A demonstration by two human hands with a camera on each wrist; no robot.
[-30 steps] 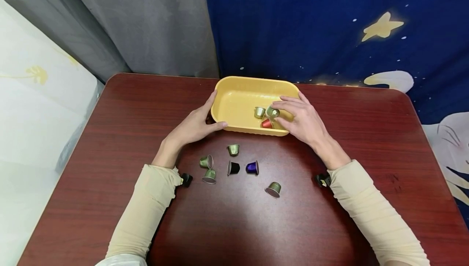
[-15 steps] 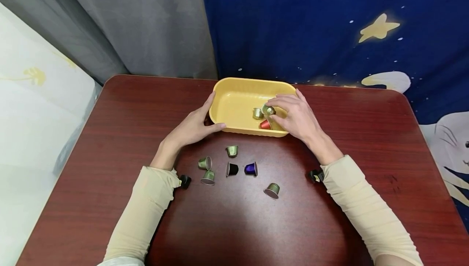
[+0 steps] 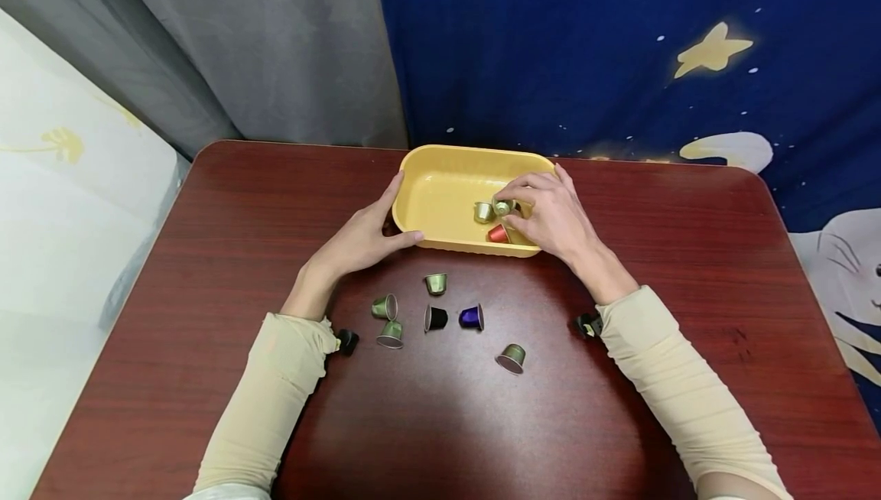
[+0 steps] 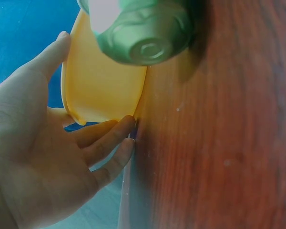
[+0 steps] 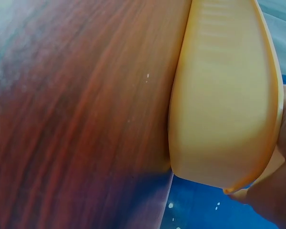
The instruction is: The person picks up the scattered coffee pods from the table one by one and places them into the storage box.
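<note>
In the head view, a yellow tray (image 3: 440,217) stands near the table's far edge. My left hand (image 3: 354,244) rests against its left end, thumb on the near side and fingers straight on the rim. My right hand (image 3: 557,217) reaches over the right end into the tray, thumb and fingertips pinching a green coffee capsule (image 3: 503,207). Beside it in the tray lie a pale-green capsule (image 3: 483,212) and a red capsule (image 3: 499,234). The right wrist view shows the tray's outer wall (image 5: 219,109) and only part of the hand; the pinched capsule is hidden there.
On the table (image 3: 592,423) in front of the tray lie a black capsule (image 3: 436,318), a purple capsule (image 3: 472,317) and several green capsules (image 3: 512,358). One green capsule (image 4: 148,38) looms close in the left wrist view. Curtains hang behind the table.
My right hand has moved slightly left inside the tray, its fingertips closing about the green capsule, which has shifted left towards the pale-green one. My left hand stays at the tray's end.
</note>
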